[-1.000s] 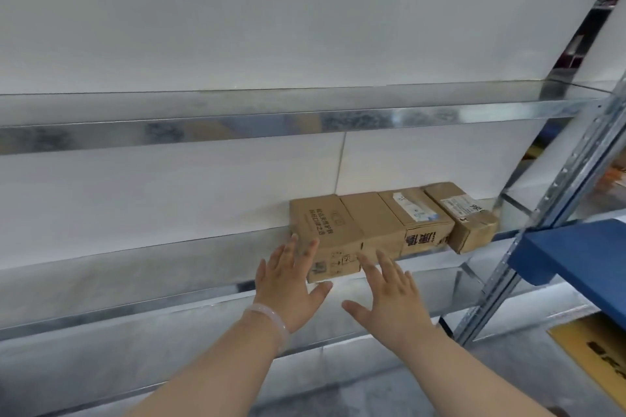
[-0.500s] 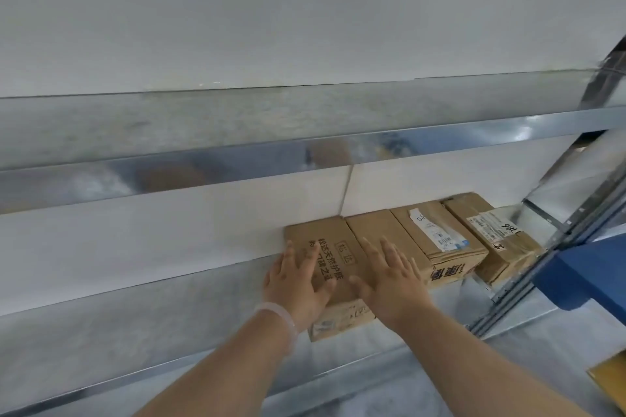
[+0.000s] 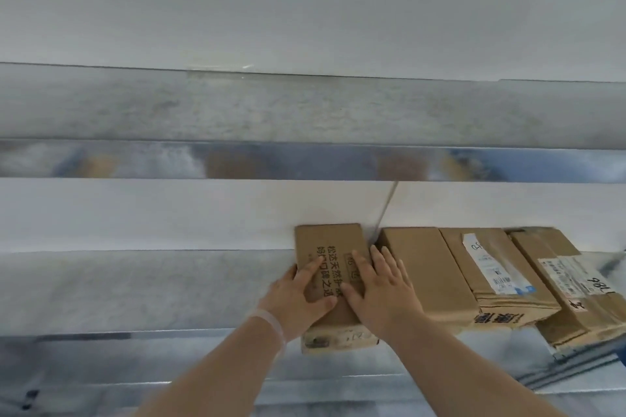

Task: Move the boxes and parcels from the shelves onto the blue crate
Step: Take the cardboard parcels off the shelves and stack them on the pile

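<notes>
Left hand [image 3: 298, 294] and right hand [image 3: 382, 288] lie flat on the box [image 3: 327, 240], grip unclosed, so a hasty pull could tip it off the shelf [image 3: 135, 288].

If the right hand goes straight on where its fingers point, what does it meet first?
Probably the white back wall: the right hand lies flat over the printed brown cardboard box, pointing along its top; depth is unclear.
</notes>
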